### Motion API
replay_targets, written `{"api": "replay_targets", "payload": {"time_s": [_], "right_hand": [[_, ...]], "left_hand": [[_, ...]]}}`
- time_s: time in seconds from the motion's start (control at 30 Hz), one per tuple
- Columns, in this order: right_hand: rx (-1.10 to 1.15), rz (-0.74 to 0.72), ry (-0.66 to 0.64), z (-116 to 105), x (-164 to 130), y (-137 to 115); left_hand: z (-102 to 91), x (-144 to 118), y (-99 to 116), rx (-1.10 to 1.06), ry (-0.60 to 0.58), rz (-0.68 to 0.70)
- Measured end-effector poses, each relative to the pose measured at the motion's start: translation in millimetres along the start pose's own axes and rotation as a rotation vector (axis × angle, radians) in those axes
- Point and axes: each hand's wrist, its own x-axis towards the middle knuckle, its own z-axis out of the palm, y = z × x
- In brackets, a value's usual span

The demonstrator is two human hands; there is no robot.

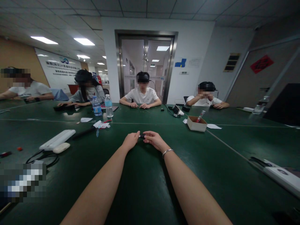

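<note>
Both my arms stretch forward over a dark green table (145,187). My left hand (131,140) and my right hand (153,139) meet at the middle and together pinch a small dark object (142,136) between their fingertips. The object is mostly hidden by the fingers, so I cannot tell what it is. A thin silver bracelet (167,152) sits on my right wrist.
A small cardboard box (197,124) with a pen in it stands ahead right. Two water bottles (108,106) stand ahead left, near papers. A white power strip (57,139) and cables lie at left, another white strip (281,175) at right. Several other people sit along the far edge.
</note>
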Motion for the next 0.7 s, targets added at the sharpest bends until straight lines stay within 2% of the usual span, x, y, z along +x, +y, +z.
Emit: {"api": "replay_targets", "payload": {"time_s": [0.7], "right_hand": [[0.015,0.002,0.018,1.1,1.6,0.5]], "left_hand": [[-0.6,3.1,4.8,0.060,-0.041,-0.049]]}}
